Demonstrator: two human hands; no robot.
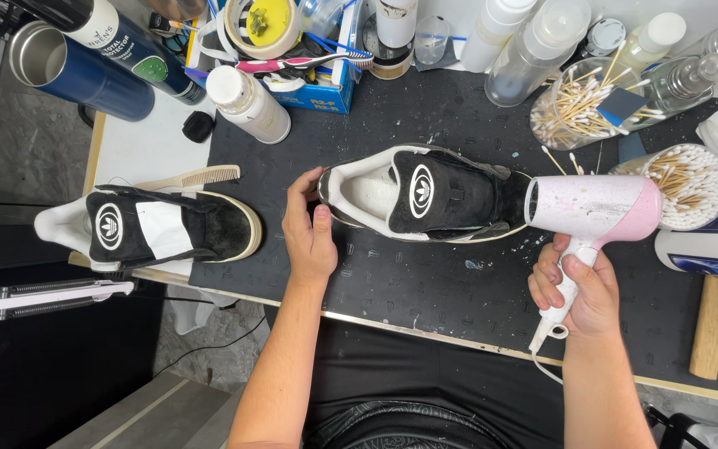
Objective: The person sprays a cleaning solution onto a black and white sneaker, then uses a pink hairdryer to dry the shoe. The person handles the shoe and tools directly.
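Bright, even overhead light, no hard shadows: only soft short ones under the black shoe (pixel 425 195) and beside the left hand (pixel 309 229) on the dark mat (pixel 425 283). Mild glare on the blue steel bottle (pixel 76 71) at the surface's far left corner and on the clear bottles (pixel 533 50) along the far edge; the pink-white hair dryer (pixel 596 208) runs near clipping. Focus is sharp centre-frame, wide-angle lens bends the edges, and lower left under the table falls off dark.
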